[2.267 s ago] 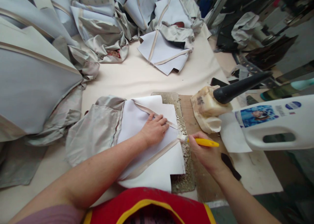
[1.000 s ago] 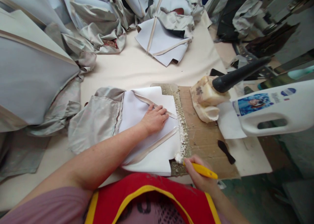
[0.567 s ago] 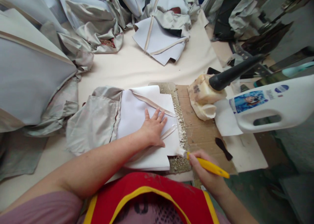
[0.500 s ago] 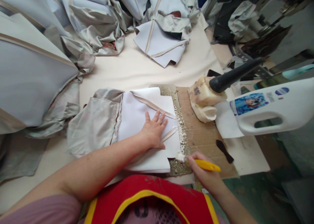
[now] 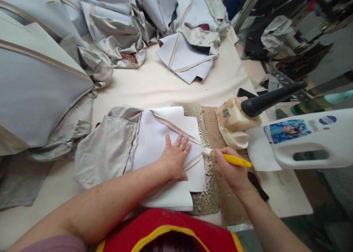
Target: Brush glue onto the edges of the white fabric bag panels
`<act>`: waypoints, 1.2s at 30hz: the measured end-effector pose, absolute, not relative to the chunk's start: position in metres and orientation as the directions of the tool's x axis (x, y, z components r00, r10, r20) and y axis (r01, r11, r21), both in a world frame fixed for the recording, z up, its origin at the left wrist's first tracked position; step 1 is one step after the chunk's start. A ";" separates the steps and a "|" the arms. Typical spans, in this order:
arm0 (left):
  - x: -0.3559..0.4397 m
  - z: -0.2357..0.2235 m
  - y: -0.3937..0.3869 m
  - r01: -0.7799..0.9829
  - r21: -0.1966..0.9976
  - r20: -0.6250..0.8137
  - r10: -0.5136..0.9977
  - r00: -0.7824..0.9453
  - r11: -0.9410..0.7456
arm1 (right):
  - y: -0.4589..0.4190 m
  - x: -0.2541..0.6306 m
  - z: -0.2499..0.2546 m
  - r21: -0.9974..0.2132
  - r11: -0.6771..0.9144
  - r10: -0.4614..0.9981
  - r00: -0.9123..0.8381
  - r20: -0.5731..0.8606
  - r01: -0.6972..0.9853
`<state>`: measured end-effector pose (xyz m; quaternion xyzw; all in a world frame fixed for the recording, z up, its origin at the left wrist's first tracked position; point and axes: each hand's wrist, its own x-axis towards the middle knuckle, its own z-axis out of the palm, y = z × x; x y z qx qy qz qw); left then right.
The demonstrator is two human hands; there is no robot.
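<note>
My left hand (image 5: 175, 156) lies flat with fingers spread on a white panel (image 5: 150, 141) that has beige tape strips and grey lining fabric (image 5: 107, 145) joined at its left. Between the finger and thumb of my right hand (image 5: 230, 167) is a yellow-handled brush (image 5: 235, 160). Its whitish bristles touch the panel's right edge, near where the two strips come close together. Beneath that edge is a board (image 5: 202, 204) crusted with dried pale residue.
Right of the board, on brown cardboard (image 5: 212, 130), stands a cut-open, crusted container (image 5: 231, 116) with a black handle. Beyond it lies a white jug (image 5: 314, 138). A dark flat tool (image 5: 257, 185) is near my right wrist. More taped panels (image 5: 187, 57) and fabric pile up behind and left.
My right hand has moved the brush away from me along the panel's right edge, from its near corner to about the middle. My left hand stays pressed on the panel. The view has shifted slightly.
</note>
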<state>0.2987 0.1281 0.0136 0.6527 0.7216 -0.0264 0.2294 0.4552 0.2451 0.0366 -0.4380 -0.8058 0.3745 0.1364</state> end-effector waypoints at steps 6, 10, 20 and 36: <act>0.295 0.019 0.128 0.942 0.292 -0.389 0.920 -0.039 0.164 | 0.256 0.451 0.041 -0.723 0.431 0.697 -0.708 -0.113 0.540; 0.292 0.021 0.128 0.934 0.317 -0.406 0.914 -0.026 0.167 | 0.275 0.434 0.040 -0.737 0.411 0.735 -0.673 -0.080 0.537; 0.294 -0.007 0.123 0.923 0.351 -0.341 0.940 -0.029 0.156 | 0.318 0.344 0.007 -0.852 0.157 0.842 -0.519 -0.149 0.500; 0.129 0.049 0.141 0.641 0.371 -0.493 0.728 -0.477 0.672 | 0.329 0.349 0.034 -0.958 0.094 0.927 -0.374 -0.014 0.270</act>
